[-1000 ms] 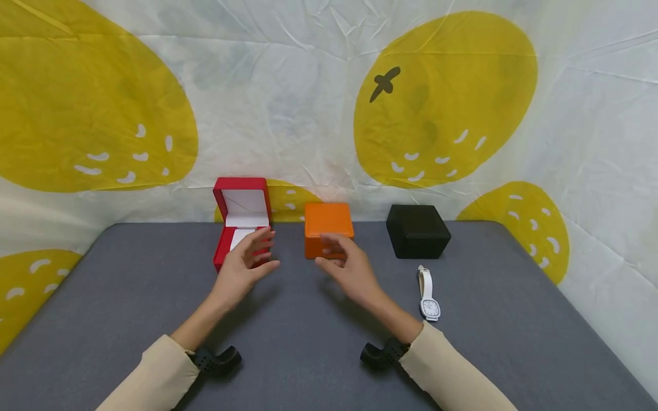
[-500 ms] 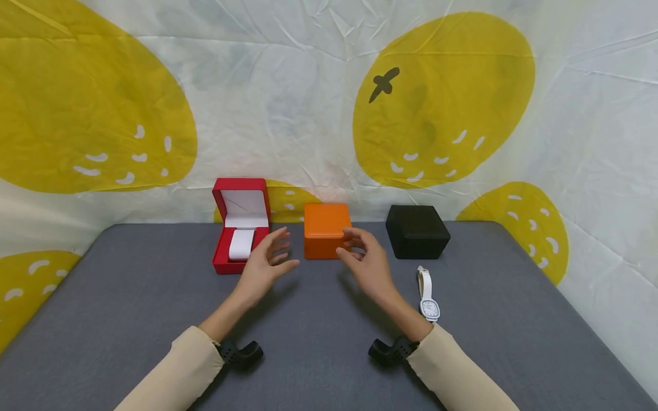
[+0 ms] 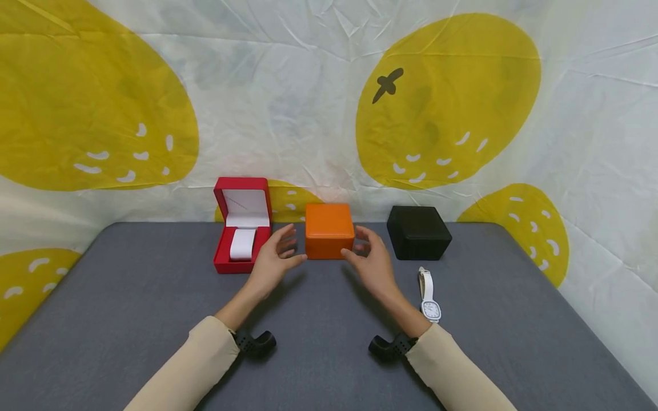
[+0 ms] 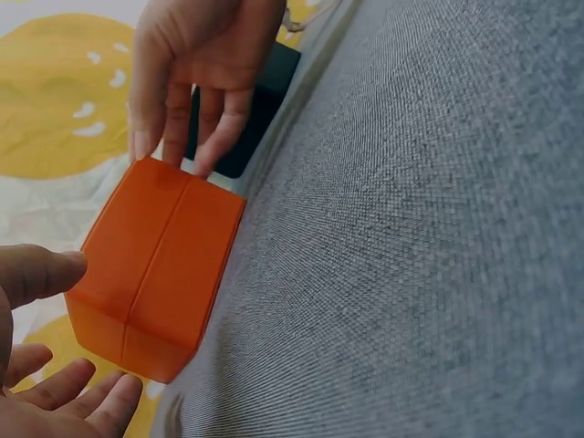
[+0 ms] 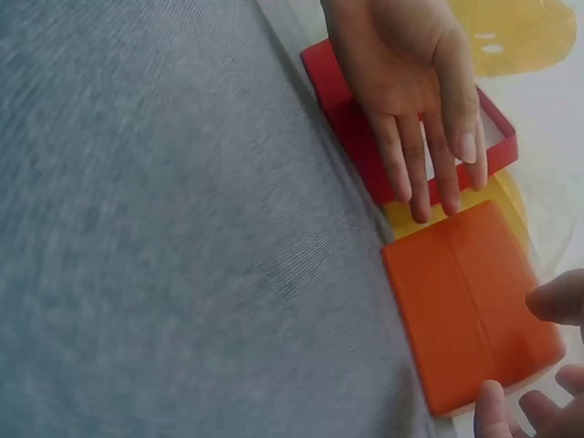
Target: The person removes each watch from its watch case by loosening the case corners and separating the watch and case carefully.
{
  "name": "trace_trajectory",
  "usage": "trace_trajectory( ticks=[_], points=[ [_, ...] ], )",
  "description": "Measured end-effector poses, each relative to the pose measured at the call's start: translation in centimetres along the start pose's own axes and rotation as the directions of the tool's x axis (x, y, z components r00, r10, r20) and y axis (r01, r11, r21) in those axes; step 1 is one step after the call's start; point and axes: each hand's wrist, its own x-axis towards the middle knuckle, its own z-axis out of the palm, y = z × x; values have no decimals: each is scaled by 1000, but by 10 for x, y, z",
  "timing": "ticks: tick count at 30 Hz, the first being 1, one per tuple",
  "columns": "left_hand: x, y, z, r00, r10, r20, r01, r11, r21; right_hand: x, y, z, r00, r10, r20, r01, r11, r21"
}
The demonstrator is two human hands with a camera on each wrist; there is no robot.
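A closed orange box (image 3: pixel 329 224), with a seam across its front, sits at the back middle of the table between my hands. My left hand (image 3: pixel 275 262) is at its left side, fingers spread and thumb pointing at the box. At the right side is my right hand (image 3: pixel 374 264), fingers loosely bent, thumb by the front corner. In the left wrist view the right hand's fingertips are right at the end of the orange box (image 4: pixel 160 255). The right wrist view shows the left hand (image 5: pixel 415 100) with fingers extended close to the box's other end.
An open red watch box (image 3: pixel 222 261) with a white cushion (image 3: pixel 243 244) stands left of the orange box. To the right is a closed black box (image 3: pixel 418 233). A white wristwatch (image 3: pixel 429 308) lies in front of it on the grey table (image 3: pixel 319 354). A patterned cloth (image 3: pixel 308 103) hangs behind.
My left hand has moved right, away from the red box to the orange box's left side. My right hand has moved right, from in front of the orange box to its right side.
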Motion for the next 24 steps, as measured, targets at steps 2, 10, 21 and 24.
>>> trace_trajectory(
  ticks=[2, 10, 21, 24],
  points=[
    [2, -1, 1, 1000, -4, 0, 4, 1000, 6, 1, 2, 1, 999, 29, 19, -29, 1000, -3],
    [0, 11, 9, 1000, -19, 7, 19, 1000, -9, 6, 5, 9, 998, 60, 10, -60, 998, 0],
    [2, 21, 17, 999, 12, 36, -12, 1000, -18, 9, 13, 17, 999, 40, 10, -41, 997, 65],
    [1, 20, 18, 999, 21, 48, -20, 999, -34, 10, 17, 18, 999, 34, 25, -36, 996, 76]
  ],
)
